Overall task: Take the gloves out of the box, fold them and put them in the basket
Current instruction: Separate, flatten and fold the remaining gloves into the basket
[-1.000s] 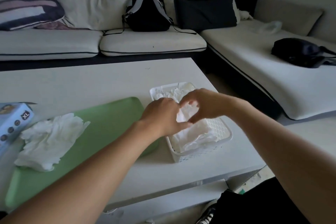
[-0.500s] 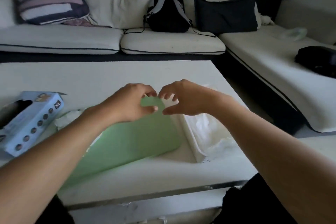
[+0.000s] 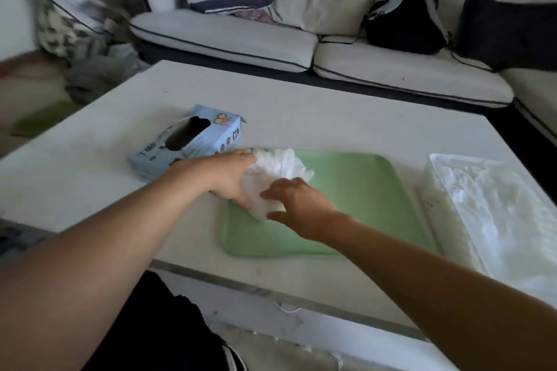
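A loose pile of white gloves [image 3: 275,173] is seen at the far-left corner of the green tray [image 3: 355,190], partly spilling over the tray's left edge onto the counter [image 3: 331,117]. The left hand [image 3: 226,173] is laid against the pile's left side, fingers wrapped into the material, so a grasp on the gloves is judged likely; the fingertips themselves are hidden in the pile. The right hand [image 3: 297,205] is placed at the near edge of the pile, fingers spread and bent, touching the gloves, but a firm pinch cannot be confirmed from this view. The pile is thus bracketed between both hands, directly ahead of them, with its long axis running roughly from near-left to far-right. The left hand is judged the nearer and better engaged. The blue box [image 3: 188,141] lies on its side just beyond the left hand, its dark opening facing up; whether more gloves remain inside cannot be told. The white basket [image 3: 434,178] stands to the right of the tray, well apart from the hands, with white folded material already visible in it. Step in hand is judged to be separating one glove for folding on the tray. Any transfer would have to go rightward across the tray.
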A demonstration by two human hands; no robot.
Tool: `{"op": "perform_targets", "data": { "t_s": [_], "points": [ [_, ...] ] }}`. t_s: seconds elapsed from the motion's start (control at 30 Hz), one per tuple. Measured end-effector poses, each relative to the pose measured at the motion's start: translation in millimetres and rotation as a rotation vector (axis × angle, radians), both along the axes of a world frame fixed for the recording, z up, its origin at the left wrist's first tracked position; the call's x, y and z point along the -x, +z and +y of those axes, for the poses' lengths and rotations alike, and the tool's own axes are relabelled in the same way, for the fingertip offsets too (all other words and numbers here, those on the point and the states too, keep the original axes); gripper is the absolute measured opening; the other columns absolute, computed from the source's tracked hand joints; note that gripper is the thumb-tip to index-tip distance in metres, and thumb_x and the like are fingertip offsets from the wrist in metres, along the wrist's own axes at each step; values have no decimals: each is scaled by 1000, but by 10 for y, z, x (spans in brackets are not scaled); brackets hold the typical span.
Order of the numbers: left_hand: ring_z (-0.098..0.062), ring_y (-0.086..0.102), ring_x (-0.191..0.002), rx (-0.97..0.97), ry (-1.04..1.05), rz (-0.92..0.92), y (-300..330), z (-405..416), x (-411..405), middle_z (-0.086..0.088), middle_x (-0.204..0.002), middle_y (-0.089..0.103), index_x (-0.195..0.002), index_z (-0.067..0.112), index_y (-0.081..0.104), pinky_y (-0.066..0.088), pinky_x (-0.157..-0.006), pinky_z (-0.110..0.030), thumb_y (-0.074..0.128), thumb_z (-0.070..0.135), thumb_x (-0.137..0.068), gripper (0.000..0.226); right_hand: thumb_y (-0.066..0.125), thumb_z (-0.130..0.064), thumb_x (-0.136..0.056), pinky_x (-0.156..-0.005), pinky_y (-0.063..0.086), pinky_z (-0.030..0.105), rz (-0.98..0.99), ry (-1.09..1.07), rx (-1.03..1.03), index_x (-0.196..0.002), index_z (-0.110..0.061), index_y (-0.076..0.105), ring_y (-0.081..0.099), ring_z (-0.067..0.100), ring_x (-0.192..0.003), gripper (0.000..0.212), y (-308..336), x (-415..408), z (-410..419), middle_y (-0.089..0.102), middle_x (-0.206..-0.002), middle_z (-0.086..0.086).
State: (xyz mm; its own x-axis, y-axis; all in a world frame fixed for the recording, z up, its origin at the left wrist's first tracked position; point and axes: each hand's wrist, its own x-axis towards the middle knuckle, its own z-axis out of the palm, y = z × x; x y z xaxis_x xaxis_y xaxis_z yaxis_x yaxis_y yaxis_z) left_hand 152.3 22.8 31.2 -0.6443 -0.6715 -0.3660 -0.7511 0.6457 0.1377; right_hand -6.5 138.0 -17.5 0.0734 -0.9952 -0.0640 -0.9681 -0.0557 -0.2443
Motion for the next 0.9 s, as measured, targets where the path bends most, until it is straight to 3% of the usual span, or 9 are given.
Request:
{"op": "perform_targets", "data": {
  "t_s": [0.13,0.23,0.3,0.37,0.43,0.5,0.67,0.8,0.9],
  "points": [
    [-21,40,-142,-40,-28,12,-108,19,48,3,-163,27,-160,28,21,42,-110,-35,87,49,-73,111,75,-38,-85,-88,50,32,-81,-95,11,-109,-27,76,64,24,-108,26,-90,92,-118,70,-117,-4],
    [-24,54,-124,-42,-15,10,-195,-4,144,-1,-149,42,-152,24,28,47,-91,-34,86,41,-77,96,78,-28,-86,-83,52,32,-210,-43,46,-103,-19,79,69,21,-94,19,-17,289,9,76,-106,-1],
    [-23,56,-114,-36,-23,6,-234,-46,160,0,-141,46,-145,22,33,42,-80,-32,86,37,-78,88,75,-21,-89,-73,48,22,-331,-51,76,-104,-16,79,67,6,-75,17,69,406,120,77,-95,-2],
    [-22,56,-109,-28,-38,13,-286,-47,204,0,-138,47,-139,22,36,41,-78,-33,86,40,-77,81,69,-19,-93,-63,45,21,-443,-138,20,-106,-19,79,54,8,-60,16,129,533,218,70,-75,2],
    [-25,58,-109,-16,-42,23,-314,-24,263,-1,-136,45,-138,23,33,45,-80,-35,85,45,-78,83,61,-16,-98,-73,55,30,-574,-221,-53,-103,-25,79,61,17,-70,20,175,643,290,70,-79,6],
    [-27,59,-109,-9,-38,32,-312,3,307,-2,-133,41,-138,23,30,51,-84,-40,83,46,-79,82,53,-12,-102,-84,59,34,-801,-306,-115,-98,-25,75,68,14,-82,26,244,680,344,74,-92,5],
    [-30,56,-114,-19,-23,63,-374,-6,394,-7,-136,38,-143,16,16,53,-93,-47,78,51,-76,98,42,-17,-108,-74,62,32,-1345,-493,-188,-108,-8,68,69,19,-76,29,509,752,357,72,-89,8],
    [-28,58,-107,-28,52,131,-332,7,447,-1,-130,39,-136,18,19,50,-86,-42,83,43,-76,92,41,-15,-106,-68,58,30,-1591,-615,-203,-105,-7,64,64,21,-73,24,696,895,371,68,-86,7],
    [-28,56,-103,-27,100,48,-247,9,440,-7,-134,40,-134,17,22,48,-81,-38,88,35,-75,90,42,-16,-104,-72,56,31,-1713,-660,-163,-101,-8,64,66,21,-72,24,846,1035,391,70,-84,7]
  ]
}}
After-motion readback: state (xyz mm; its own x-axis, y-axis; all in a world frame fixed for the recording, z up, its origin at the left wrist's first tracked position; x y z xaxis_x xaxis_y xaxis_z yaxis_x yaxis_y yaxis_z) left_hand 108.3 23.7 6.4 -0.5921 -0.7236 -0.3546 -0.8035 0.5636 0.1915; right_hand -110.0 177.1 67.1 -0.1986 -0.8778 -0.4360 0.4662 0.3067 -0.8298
